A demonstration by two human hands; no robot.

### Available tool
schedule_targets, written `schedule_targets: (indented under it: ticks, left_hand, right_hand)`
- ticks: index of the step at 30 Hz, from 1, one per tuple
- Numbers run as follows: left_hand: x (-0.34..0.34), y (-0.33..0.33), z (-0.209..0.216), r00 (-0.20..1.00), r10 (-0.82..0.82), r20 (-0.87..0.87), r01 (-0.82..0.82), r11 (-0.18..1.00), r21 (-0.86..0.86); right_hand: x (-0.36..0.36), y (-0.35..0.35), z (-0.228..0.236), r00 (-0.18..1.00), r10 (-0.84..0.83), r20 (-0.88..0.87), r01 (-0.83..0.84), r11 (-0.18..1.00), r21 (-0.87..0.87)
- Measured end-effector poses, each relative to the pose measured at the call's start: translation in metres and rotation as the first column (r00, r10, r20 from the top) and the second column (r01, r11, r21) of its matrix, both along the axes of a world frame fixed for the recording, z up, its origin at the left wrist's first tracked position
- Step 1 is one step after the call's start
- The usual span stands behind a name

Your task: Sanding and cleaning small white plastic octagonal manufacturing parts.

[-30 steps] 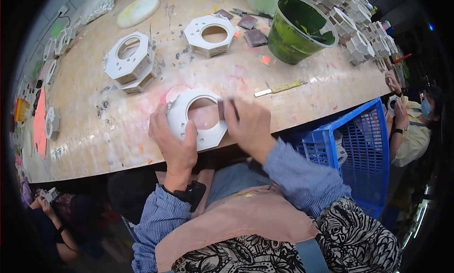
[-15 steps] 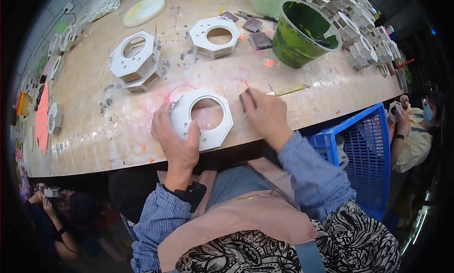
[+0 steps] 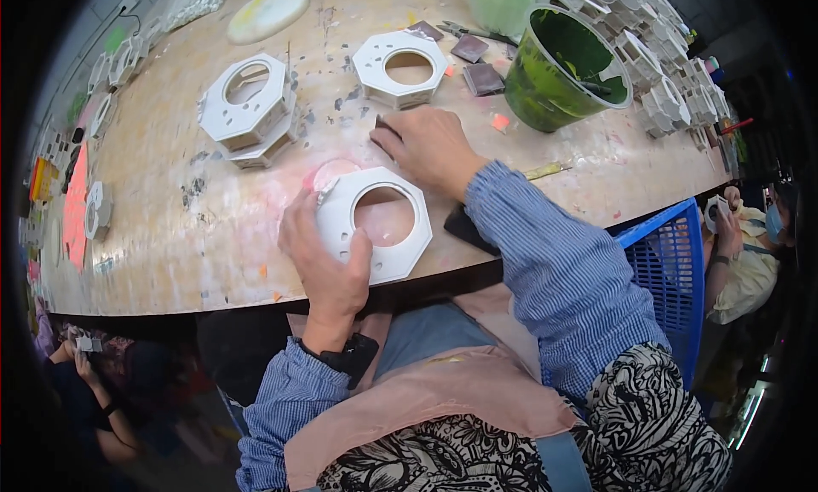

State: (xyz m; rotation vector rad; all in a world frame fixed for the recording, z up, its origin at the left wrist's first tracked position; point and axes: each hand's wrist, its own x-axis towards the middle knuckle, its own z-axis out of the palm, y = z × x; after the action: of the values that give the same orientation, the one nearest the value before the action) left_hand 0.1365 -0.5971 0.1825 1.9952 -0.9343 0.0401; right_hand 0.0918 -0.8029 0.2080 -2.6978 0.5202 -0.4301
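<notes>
White octagonal frame (image 3: 397,260) sits on the table (image 3: 153,228) near its front edge, hole facing up. My left hand (image 3: 331,258) is clamped on its left side, thumb on the top face. My right hand (image 3: 433,144) pinches a small dark pad (image 3: 383,126) just beyond the frame, apart from it. Farther out: single frame (image 3: 373,73), two stacked frames (image 3: 228,121), brown squares (image 3: 484,80), green-stained tub (image 3: 545,96).

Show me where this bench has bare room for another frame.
Widest mostly bare patch: the tabletop between the white frame beside the coral sheet and the left hand. A smaller one lies right of the yellow tool, below the green-smeared tub. Far right, heaped white octagonal frames crowd the tabletop.
</notes>
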Motion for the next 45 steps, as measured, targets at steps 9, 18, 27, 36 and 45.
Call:
schedule_targets:
  ticks: [9, 18, 27, 36, 45]
  left_hand:
    - [-0.001, -0.001, 0.002, 0.999, -0.006, 0.041, 0.007, 1.000, -0.013]
    - [0.006, 0.008, 0.005, 0.996, -0.051, -0.072, 0.054, 0.998, 0.038]
    - [0.014, 0.006, 0.008, 0.995, -0.095, -0.037, 0.097, 0.994, 0.048]
    - [0.027, 0.002, 0.032, 0.981, -0.139, -0.139, 0.150, 0.986, 0.074]
    - [0.038, -0.002, 0.036, 0.978, -0.160, -0.136, 0.172, 0.982, 0.082]
  right_hand:
    - [-0.052, -0.006, 0.011, 0.987, -0.097, -0.131, 0.143, 0.903, 0.406]
    - [-0.180, -0.034, 0.010, 0.970, -0.188, -0.153, 0.135, 0.943, -0.304]
    - [-0.163, -0.021, 0.032, 0.968, -0.018, -0.250, -0.037, 0.976, -0.215]
    - [-0.101, 0.034, 0.036, 0.976, -0.138, 0.167, -0.080, 0.484, 0.871]
    - [-0.096, 0.039, 0.008, 0.955, -0.120, 0.272, -0.236, 0.253, 0.938]
